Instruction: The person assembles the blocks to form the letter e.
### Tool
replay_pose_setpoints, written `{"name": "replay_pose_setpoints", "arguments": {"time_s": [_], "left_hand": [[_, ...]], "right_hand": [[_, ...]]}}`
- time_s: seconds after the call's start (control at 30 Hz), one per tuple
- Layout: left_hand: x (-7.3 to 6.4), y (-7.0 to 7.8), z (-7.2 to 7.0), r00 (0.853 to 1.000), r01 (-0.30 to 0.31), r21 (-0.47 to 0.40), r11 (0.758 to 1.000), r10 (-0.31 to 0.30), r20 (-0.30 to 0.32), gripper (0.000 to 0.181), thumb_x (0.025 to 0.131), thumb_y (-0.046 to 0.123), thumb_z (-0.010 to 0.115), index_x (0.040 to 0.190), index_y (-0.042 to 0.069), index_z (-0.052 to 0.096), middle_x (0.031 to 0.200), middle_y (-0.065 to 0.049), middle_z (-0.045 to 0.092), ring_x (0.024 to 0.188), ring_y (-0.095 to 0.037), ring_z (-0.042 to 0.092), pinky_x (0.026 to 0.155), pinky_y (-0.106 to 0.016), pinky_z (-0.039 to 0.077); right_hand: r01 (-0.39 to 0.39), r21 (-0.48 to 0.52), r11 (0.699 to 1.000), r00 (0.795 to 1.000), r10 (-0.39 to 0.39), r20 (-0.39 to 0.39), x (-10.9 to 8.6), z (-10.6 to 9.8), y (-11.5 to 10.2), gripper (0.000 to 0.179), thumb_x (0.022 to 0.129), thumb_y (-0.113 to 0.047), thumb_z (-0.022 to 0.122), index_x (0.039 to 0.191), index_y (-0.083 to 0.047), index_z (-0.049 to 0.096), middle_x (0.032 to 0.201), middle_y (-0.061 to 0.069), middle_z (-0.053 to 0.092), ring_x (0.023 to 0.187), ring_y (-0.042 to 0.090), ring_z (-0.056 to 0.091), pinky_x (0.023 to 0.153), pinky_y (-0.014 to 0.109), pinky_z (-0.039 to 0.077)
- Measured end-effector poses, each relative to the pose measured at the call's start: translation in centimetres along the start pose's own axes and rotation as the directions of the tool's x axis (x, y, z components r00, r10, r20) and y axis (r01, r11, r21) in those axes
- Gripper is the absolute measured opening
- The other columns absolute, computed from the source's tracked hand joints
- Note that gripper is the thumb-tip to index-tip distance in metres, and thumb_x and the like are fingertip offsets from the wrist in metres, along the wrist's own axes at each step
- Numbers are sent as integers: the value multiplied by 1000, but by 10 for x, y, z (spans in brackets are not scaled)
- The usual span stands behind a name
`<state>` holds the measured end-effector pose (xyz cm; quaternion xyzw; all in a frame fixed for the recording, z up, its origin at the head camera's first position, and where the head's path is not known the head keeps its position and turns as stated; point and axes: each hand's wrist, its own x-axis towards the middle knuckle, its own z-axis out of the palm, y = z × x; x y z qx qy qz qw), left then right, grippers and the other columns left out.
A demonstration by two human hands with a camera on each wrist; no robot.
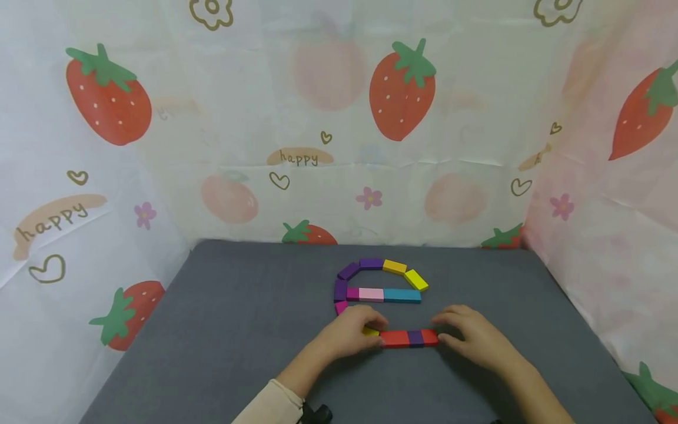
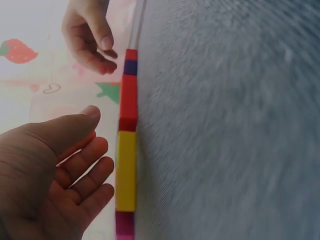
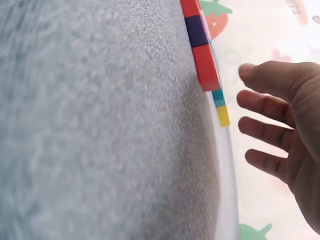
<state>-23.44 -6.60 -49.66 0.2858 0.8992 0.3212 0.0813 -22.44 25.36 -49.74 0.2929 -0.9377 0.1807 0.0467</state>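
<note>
Coloured wooden blocks on the grey table form a rounded outline like a letter e. Its bottom row has a yellow block, a long red block, a small purple block and a red end block. Over the left part of this row is my left hand, thumb and fingers loosely bent and parted, nothing gripped; it partly hides the yellow block. My right hand hovers just off the row's right end, fingers spread and relaxed, holding nothing. The left wrist view shows both hands beside the row.
Purple blocks and yellow blocks curve across the top. A middle bar joins magenta, a pink block and a blue block. Behind the grey table hangs a strawberry-print cloth, also along both sides.
</note>
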Motion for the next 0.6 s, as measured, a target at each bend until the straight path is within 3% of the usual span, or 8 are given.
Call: {"name": "replay_pose_setpoints", "arguments": {"time_s": [0.27,0.6], "left_hand": [[-19,-4,-21,999,-20,75,997,23,-43,31,96,30,73,124,16,73,119,10,70,115,-10,62,103,-35,50],[-61,-24,-45,988,-8,141,990,29,-149,30,95,29,75,121,16,74,115,7,70,112,-13,61,102,-41,51]], "right_hand": [[47,-50,998,995,-51,-89,-14,-9,1,25,89,-19,80,114,-21,75,116,-10,67,110,17,65,92,46,55],[64,-127,990,971,-91,-223,-33,-16,7,28,82,-15,86,108,-20,77,111,-8,68,104,15,66,85,44,57]]}}
